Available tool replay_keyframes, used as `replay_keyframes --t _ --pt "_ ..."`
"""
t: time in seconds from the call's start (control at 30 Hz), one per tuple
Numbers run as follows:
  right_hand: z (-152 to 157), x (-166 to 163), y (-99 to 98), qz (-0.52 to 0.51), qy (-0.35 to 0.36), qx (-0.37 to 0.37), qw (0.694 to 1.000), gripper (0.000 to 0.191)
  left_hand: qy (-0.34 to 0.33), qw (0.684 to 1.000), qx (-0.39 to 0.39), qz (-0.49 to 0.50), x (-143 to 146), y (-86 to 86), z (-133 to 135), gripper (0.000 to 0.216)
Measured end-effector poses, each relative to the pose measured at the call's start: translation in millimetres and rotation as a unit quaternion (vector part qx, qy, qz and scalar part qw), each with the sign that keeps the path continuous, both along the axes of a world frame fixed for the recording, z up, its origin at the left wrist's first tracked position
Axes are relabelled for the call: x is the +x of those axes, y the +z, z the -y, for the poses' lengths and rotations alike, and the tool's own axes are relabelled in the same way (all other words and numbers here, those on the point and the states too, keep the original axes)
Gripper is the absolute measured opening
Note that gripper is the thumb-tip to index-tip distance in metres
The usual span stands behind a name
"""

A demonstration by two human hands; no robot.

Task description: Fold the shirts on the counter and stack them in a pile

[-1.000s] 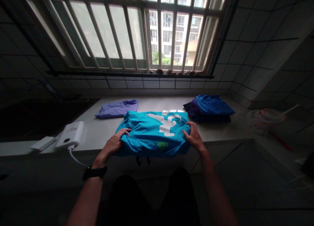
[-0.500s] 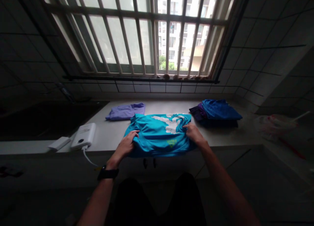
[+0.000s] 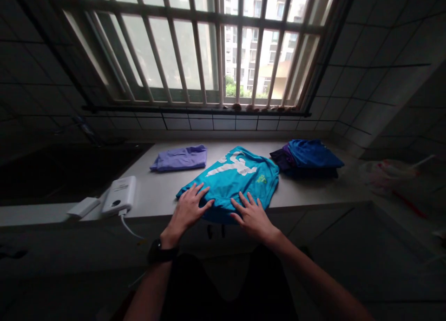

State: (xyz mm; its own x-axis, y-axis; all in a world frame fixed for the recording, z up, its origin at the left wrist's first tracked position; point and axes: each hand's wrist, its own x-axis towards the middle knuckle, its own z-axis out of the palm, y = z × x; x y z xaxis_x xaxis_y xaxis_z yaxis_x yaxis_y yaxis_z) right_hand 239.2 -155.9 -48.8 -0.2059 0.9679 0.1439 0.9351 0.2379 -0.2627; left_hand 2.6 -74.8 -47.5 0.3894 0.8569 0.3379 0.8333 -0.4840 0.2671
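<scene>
A turquoise shirt [image 3: 223, 181] with a white print and a small yellow-green mark lies askew on the white counter, its near part hanging over the front edge. My left hand [image 3: 191, 205] rests on its near left part, fingers spread. Lower and to the right, my right hand [image 3: 251, 215] also lies on the cloth near the edge with its fingers apart. Both hands are open and press flat rather than grip. Folds of the shirt under the palms are hidden.
A folded lavender garment [image 3: 179, 158] lies behind on the left. Folded blue and dark clothes [image 3: 310, 156] are stacked at the back right. Left stand a white power bank [image 3: 120, 195] with a cable, a small white box [image 3: 83, 207] and a dark sink [image 3: 62, 172]. A plastic bag [image 3: 386, 174] sits far right.
The shirt has turned at an angle, its print shifting left and its upper corner farther back. Both hands let go of its sides; the right moved left and nearer, and the fingers spread flat.
</scene>
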Motion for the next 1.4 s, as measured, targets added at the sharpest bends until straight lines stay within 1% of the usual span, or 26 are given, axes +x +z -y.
replay_keyframes --t 0.07,0.1,0.17,0.23,0.3,0.37,0.43,0.5,0.53,0.57,0.63,0.67,0.73,0.77,0.8,0.87,0.97,1.03,1.1,1.17,1.2,1.23,1.3,1.33,1.37,1.4 --pt "5.9 4.3 -13.2 0.014 0.013 0.003 1.000 0.049 0.013 0.999 -0.003 -0.047 -0.4 -15.1 -3.7 0.050" --pt "3.5 11.8 -15.7 0.012 0.030 0.005 0.999 0.049 0.019 0.998 0.004 -0.060 0.9 -21.6 -1.3 0.051" --pt "-9.2 34.9 -12.9 -0.009 0.082 -0.005 0.997 0.051 0.033 0.997 0.028 -0.071 6.2 -30.3 10.6 0.052" --pt "-26.4 62.1 -3.1 -0.043 0.126 -0.027 0.991 0.055 0.048 0.995 0.048 -0.078 14.6 -32.0 27.4 0.055" --pt "-40.6 85.0 9.1 -0.068 0.116 -0.043 0.990 0.056 0.054 0.993 0.059 -0.088 24.3 -28.6 43.6 0.062" --pt "-44.3 96.4 18.3 -0.066 0.062 -0.021 0.996 0.054 0.035 0.993 0.059 -0.098 31.5 -24.0 55.1 0.071" --pt "-34.5 93.2 19.6 -0.057 0.022 0.035 0.998 0.052 -0.008 0.993 0.053 -0.102 33.4 -22.9 60.5 0.076" --pt "-14.5 78.5 10.0 -0.058 0.026 0.081 0.995 0.051 -0.053 0.992 0.062 -0.101 30.4 -27.8 60.7 0.077" --pt "-3.4 69.0 1.4 -0.059 0.037 0.089 0.994 0.055 -0.070 0.990 0.073 -0.100 28.0 -32.3 59.5 0.077" --pt "6.5 59.5 -8.9 -0.047 0.050 0.089 0.994 0.064 -0.081 0.988 0.087 -0.100 25.7 -37.4 57.8 0.078" --pt "19.3 43.5 -31.3 -0.010 0.058 0.096 0.994 0.083 -0.081 0.985 0.118 -0.097 22.5 -47.1 53.1 0.076" --pt "21.5 38.0 -41.2 0.004 0.045 0.107 0.993 0.083 -0.074 0.984 0.132 -0.095 21.6 -50.6 50.6 0.074" --pt "19.7 33.1 -54.6 0.010 0.004 0.139 0.990 0.071 -0.072 0.982 0.151 -0.091 19.4 -53.5 46.6 0.068" --pt "17.7 33.3 -57.1 0.002 -0.011 0.156 0.988 0.065 -0.079 0.981 0.158 -0.086 17.2 -53.2 45.8 0.064" --pt "16.6 34.8 -57.0 -0.010 -0.017 0.168 0.986 0.060 -0.089 0.980 0.162 -0.080 13.8 -52.1 46.4 0.060" --pt "20.0 40.8 -49.6 -0.032 0.003 0.172 0.985 0.055 -0.109 0.979 0.164 -0.057 2.7 -49.4 52.2 0.053" --pt "39.8 53.2 -27.9 -0.045 0.062 0.136 0.988 0.057 -0.122 0.982 0.142 -0.004 -22.0 -45.2 69.0 0.051" --pt "54.6 63.2 -9.4 -0.055 0.093 0.102 0.989 0.059 -0.130 0.986 0.104 0.023 -38.2 -37.8 78.1 0.051" --pt "60.5 74.8 12.5 -0.083 0.115 0.070 0.987 0.059 -0.147 0.986 0.061 0.042 -47.6 -20.7 78.4 0.048" --pt "51.4 87.1 37.9 -0.117 0.120 0.050 0.985 0.056 -0.155 0.986 0.021 0.054 -44.9 7.9 67.4 0.043" --pt "41.0 92.6 51.4 -0.128 0.112 0.045 0.984 0.056 -0.143 0.988 0.006 0.057 -38.3 25.3 57.9 0.040" --pt "27.5 97.0 64.7 -0.131 0.094 0.044 0.986 0.055 -0.120 0.991 -0.003 0.056 -28.4 43.3 46.3 0.038" --pt "-4.1 99.9 87.3 -0.118 0.032 0.070 0.990 0.054 -0.066 0.997 0.013 0.041 -1.8 75.2 19.9 0.038" --pt "-19.4 97.9 94.7 -0.107 -0.014 0.109 0.988 0.055 -0.039 0.997 0.044 0.041 13.0 86.2 6.4 0.038" --pt "-32.8 93.6 98.4 -0.096 -0.061 0.156 0.981 0.058 -0.022 0.996 0.078 0.043 27.2 92.4 -6.4 0.040" --pt "-43.2 87.5 97.6 -0.088 -0.096 0.199 0.971 0.060 0.002 0.991 0.120 0.056 40.0 93.0 -18.1 0.043"
